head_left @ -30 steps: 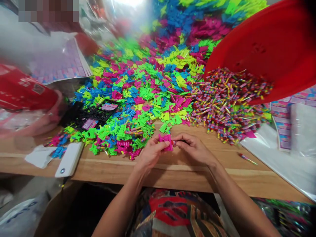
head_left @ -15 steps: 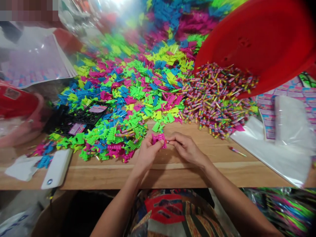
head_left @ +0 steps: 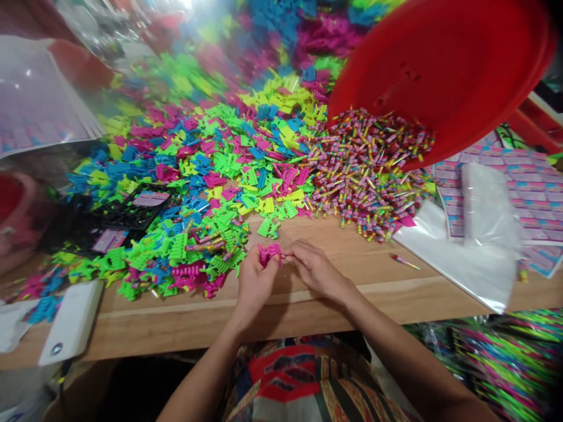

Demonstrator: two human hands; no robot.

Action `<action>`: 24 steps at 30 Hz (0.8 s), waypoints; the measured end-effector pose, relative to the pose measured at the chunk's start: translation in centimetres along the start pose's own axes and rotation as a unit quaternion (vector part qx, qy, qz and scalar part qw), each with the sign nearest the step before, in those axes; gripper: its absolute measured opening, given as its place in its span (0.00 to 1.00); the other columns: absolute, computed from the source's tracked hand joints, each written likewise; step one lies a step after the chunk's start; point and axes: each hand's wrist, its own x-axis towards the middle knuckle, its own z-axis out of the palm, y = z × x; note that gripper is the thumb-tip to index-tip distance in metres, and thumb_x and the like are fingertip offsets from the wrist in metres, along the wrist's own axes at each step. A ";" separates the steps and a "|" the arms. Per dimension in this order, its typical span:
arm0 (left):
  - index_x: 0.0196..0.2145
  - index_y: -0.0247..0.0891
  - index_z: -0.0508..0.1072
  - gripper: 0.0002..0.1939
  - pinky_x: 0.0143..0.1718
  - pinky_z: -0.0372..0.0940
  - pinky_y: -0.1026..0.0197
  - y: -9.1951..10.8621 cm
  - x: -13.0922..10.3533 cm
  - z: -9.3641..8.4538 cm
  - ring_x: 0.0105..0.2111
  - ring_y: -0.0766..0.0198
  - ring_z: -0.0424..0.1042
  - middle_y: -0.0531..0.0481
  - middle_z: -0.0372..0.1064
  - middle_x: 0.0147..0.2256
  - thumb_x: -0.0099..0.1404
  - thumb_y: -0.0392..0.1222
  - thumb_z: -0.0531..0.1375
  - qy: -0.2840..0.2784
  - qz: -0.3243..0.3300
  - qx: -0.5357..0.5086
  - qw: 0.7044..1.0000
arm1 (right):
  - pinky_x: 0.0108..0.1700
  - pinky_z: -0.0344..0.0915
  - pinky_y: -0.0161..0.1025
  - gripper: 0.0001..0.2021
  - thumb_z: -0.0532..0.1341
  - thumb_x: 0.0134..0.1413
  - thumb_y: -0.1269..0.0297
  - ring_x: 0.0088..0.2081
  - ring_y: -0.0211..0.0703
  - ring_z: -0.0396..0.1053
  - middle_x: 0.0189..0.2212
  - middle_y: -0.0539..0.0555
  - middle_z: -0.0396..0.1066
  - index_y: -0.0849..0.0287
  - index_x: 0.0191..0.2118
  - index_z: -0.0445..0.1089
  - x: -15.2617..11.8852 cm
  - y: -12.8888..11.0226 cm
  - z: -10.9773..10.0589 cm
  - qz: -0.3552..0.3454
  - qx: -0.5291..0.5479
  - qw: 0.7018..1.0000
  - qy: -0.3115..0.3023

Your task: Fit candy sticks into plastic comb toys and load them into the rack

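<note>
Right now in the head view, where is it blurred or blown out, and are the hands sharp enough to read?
Head view: glare blows out the top edge; the far pile of plastic pieces smears. Edges bend, as the red tub shows. Left hand and right hand are fairly sharp, pinching a pink plastic piece over the wooden table.

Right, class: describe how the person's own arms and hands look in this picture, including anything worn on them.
Both forearms are bare, with no sleeves in view. The left hand and right hand are ungloved; no rings, watch or bracelets are visible, though motion blur hides fine detail. The arms are slim and enter from the bottom edge. Below them shows patterned clothing in red, black, cream and orange.
</note>
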 end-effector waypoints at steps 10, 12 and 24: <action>0.38 0.37 0.75 0.12 0.39 0.62 0.62 -0.1 0.0 -0.3 0.33 0.64 0.68 0.52 0.74 0.33 0.60 0.45 0.68 -0.044 -0.020 -0.084 0.995 | 0.43 0.66 0.41 0.10 0.56 0.71 0.65 0.40 0.45 0.71 0.37 0.55 0.75 0.56 0.46 0.75 0.0 0.1 -0.3 0.058 0.062 0.996 0.009; 0.37 0.37 0.75 0.15 0.35 0.61 0.64 0.0 0.1 -0.4 0.30 0.67 0.66 0.53 0.73 0.31 0.57 0.47 0.71 -0.059 -0.043 -0.145 0.987 | 0.43 0.66 0.40 0.09 0.57 0.70 0.63 0.40 0.44 0.73 0.38 0.54 0.76 0.55 0.47 0.75 -0.1 0.2 -0.3 0.101 0.112 0.988 0.028; 0.34 0.36 0.73 0.21 0.28 0.60 0.65 0.5 0.0 -0.1 0.27 0.67 0.71 0.53 0.72 0.29 0.47 0.46 0.75 -0.114 -0.154 -0.245 0.950 | 0.43 0.67 0.37 0.07 0.61 0.68 0.63 0.39 0.41 0.73 0.37 0.52 0.76 0.56 0.44 0.76 -0.1 -0.2 -0.7 0.095 0.213 0.972 0.016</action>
